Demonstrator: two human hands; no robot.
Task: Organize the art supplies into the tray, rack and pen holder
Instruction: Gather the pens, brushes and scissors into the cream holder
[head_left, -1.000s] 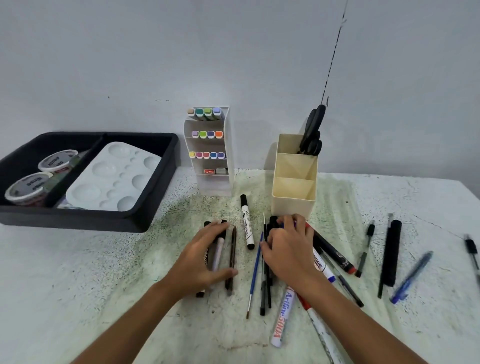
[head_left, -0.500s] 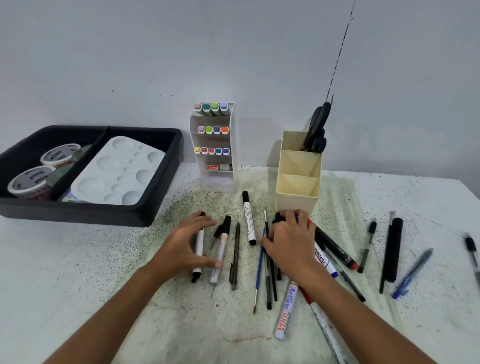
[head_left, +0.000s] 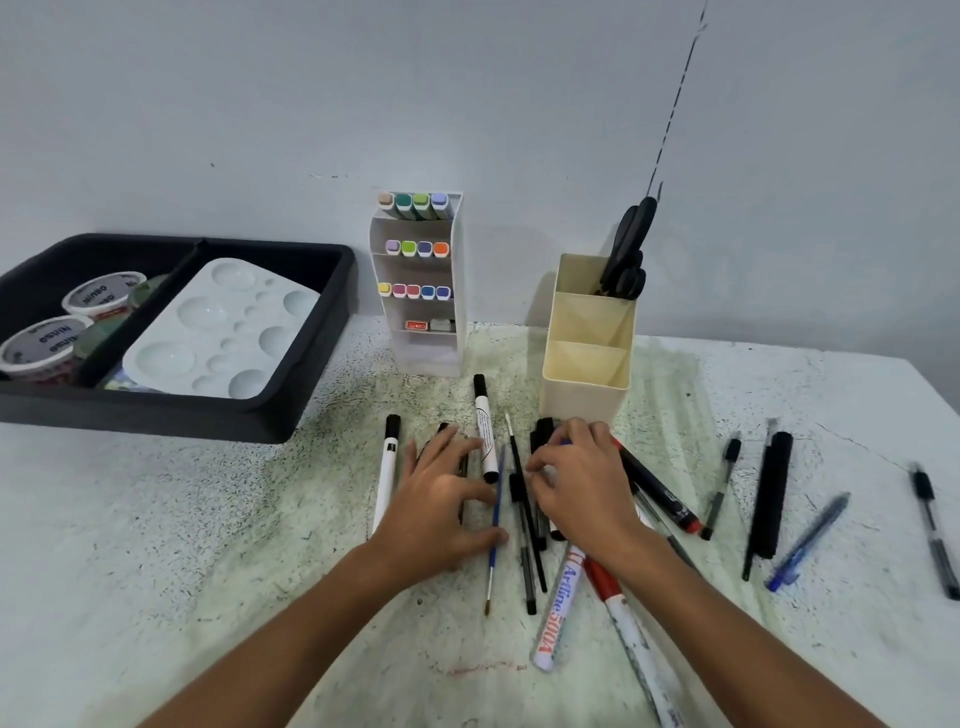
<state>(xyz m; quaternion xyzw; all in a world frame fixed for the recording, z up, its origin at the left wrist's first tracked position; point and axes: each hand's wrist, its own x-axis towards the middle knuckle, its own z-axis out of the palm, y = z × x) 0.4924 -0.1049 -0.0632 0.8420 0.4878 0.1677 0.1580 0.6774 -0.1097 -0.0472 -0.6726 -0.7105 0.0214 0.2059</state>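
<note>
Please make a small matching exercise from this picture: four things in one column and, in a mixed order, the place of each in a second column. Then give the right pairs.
Things:
1. scissors
2. paint palette
3. coloured markers
4. blue pen

Places:
A. in the white rack
B. lying on the table, right of both hands
C. standing in the cream pen holder
D. in the black tray

Pairs: 1-C, 2-D, 3-A, 4-B

Both forearms are bare to the frame edge; the left hand (head_left: 441, 512) and right hand (head_left: 584, 486) wear no visible sleeves, gloves or jewellery.
</note>
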